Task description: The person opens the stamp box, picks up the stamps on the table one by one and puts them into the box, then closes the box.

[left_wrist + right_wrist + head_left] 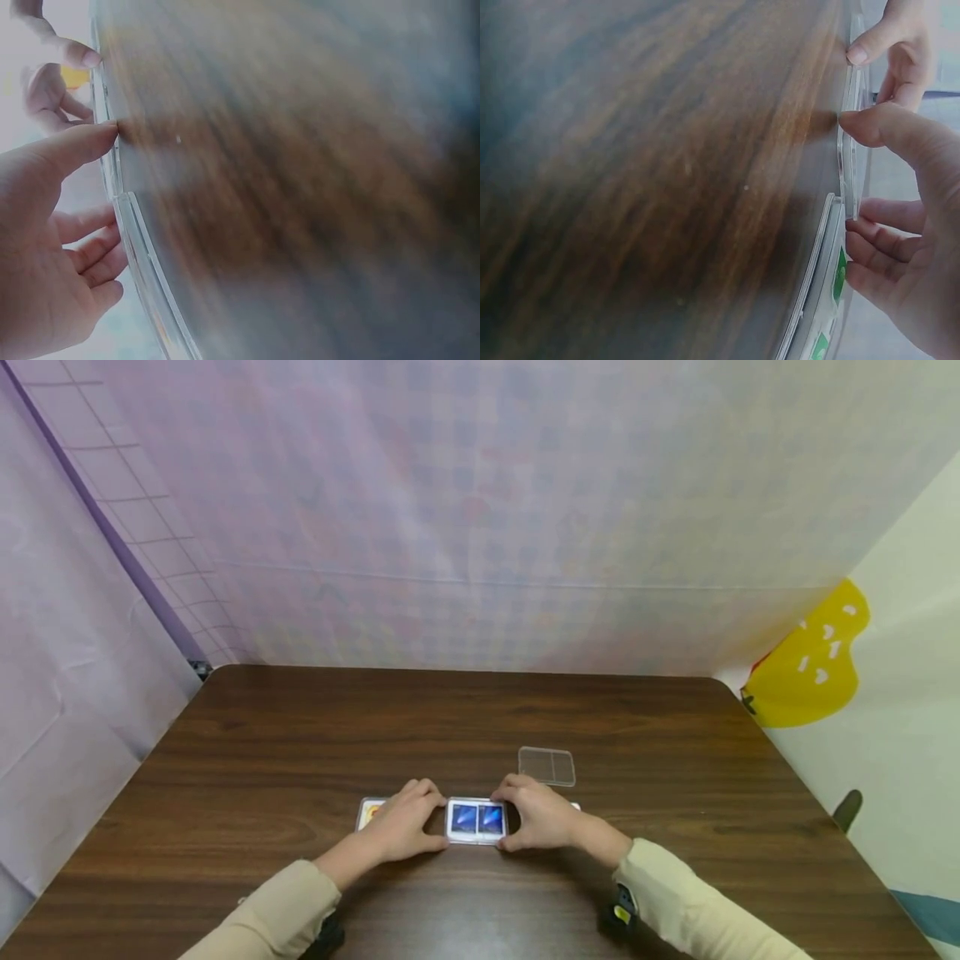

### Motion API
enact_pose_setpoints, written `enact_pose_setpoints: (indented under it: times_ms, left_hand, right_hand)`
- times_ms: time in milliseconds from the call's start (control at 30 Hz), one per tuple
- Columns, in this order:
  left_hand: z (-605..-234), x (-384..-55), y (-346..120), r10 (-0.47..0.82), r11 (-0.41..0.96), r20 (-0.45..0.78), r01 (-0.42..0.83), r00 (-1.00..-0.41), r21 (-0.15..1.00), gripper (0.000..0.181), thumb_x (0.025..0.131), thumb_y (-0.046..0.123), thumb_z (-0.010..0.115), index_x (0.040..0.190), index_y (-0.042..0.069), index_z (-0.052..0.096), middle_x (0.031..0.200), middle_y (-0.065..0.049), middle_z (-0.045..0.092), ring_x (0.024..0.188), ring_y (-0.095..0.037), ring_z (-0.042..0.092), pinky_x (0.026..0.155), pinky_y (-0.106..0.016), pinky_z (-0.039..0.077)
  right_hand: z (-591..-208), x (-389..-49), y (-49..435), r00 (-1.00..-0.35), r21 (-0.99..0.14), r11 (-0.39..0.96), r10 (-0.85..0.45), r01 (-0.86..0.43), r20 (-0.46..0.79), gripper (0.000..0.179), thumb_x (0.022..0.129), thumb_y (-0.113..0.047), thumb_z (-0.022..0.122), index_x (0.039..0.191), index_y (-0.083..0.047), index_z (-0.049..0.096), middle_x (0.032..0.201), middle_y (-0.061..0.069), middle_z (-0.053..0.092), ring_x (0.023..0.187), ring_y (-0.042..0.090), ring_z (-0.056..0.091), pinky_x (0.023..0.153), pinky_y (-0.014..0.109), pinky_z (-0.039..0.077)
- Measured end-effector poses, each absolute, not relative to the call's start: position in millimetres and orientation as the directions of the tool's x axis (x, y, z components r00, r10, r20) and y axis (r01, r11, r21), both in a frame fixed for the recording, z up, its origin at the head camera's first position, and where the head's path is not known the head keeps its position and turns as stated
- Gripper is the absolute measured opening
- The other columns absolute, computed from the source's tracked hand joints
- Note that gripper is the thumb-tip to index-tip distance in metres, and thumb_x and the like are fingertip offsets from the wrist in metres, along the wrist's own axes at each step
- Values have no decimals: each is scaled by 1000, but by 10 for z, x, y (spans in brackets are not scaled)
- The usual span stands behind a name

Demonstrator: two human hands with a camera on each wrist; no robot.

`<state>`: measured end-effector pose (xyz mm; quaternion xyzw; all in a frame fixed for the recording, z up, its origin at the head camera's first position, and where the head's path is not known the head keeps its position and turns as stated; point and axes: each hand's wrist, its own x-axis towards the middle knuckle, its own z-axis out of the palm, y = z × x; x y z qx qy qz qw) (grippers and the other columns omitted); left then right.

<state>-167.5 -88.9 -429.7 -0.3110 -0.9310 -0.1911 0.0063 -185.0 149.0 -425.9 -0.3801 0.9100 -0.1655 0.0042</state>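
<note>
A flat clear plastic case (477, 821) with two blue pictures in white borders lies at the front middle of the table. My left hand (406, 821) pinches its left end, thumb at the near edge and fingers at the far edge. At the opposite end, my right hand (542, 814) grips it the same way. Another flat case (367, 811) with an orange-yellow picture is mostly hidden under my left hand. Beneath my right hand, the right wrist view shows a third case (823, 289) with green on it.
A clear lid (547, 766) with a dividing line lies behind my right hand. The brown wooden table (300, 718) reaches back to a checked curtain (480, 527). A yellow pear-shaped decoration (813, 664) is on the right wall.
</note>
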Motion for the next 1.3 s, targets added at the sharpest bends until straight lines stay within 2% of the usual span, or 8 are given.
enact_pose_setpoints:
  times_ms: [100,267,467,600,667,867,1133,1300]
  left_hand:
    - [-4294,-1668,-887,575,742,127,581,-808,335,52,72,35,74,106,-3,61,99,-6,53,95,-21,49,81,-35,45]
    - [-4267,-1673,-875,580,755,103,581,-808,303,63,68,42,75,108,-5,59,101,-8,53,95,-22,48,81,-35,45]
    - [-4173,-1680,-801,591,740,130,599,-796,306,78,63,53,74,113,-5,57,108,-9,52,98,-22,48,82,-35,46]
    - [-4132,-1701,-681,605,726,167,626,-778,284,76,64,54,72,113,-3,58,108,-8,53,99,-21,48,83,-33,46]
    - [-4132,-1709,-603,615,719,172,637,-769,277,76,65,54,71,114,-2,58,109,-8,53,98,-20,48,83,-31,46]
    - [-4162,-1719,-352,614,716,168,634,-771,291,72,65,52,72,113,0,59,105,-6,53,94,-18,47,80,-27,46]
    - [-4213,-1751,-114,639,725,109,643,-762,248,66,66,46,75,113,2,58,108,-5,53,98,-18,48,84,-24,44]
    - [-4218,-1774,-6,645,728,74,641,-761,242,64,67,44,75,113,3,58,106,-5,54,95,-17,48,80,-22,45]
  right_hand:
    - [-4262,-1848,1494,-716,-314,659,-687,-684,120,56,59,-33,77,104,-2,63,94,1,56,89,14,52,81,32,46]
    - [-4223,-1866,1533,-744,-351,676,-660,-648,104,68,62,-39,75,116,-2,57,104,3,56,97,16,52,87,33,44]
    - [-4104,-1940,1709,-775,-405,677,-613,-615,152,68,67,-40,74,121,-3,54,116,10,55,107,27,52,90,43,42]
    - [-4062,-2013,1885,-787,-456,660,-590,-597,177,66,70,-38,75,121,-3,53,117,10,55,108,26,51,90,45,42]
    - [-4059,-2046,1984,-795,-478,653,-578,-587,186,64,70,-36,75,120,-3,54,114,8,55,103,22,53,86,42,44]
    - [-4097,-2164,2294,-818,-483,673,-540,-561,198,59,66,-30,78,114,-2,57,110,9,56,101,27,53,84,44,44]
    - [-4232,-2336,2564,-867,-481,732,-478,-482,142,69,64,-31,79,119,0,53,113,12,53,103,29,51,85,45,43]
    - [-4293,-2415,2602,-879,-506,737,-467,-449,100,72,64,-30,79,121,4,51,114,15,51,104,31,50,87,45,43]
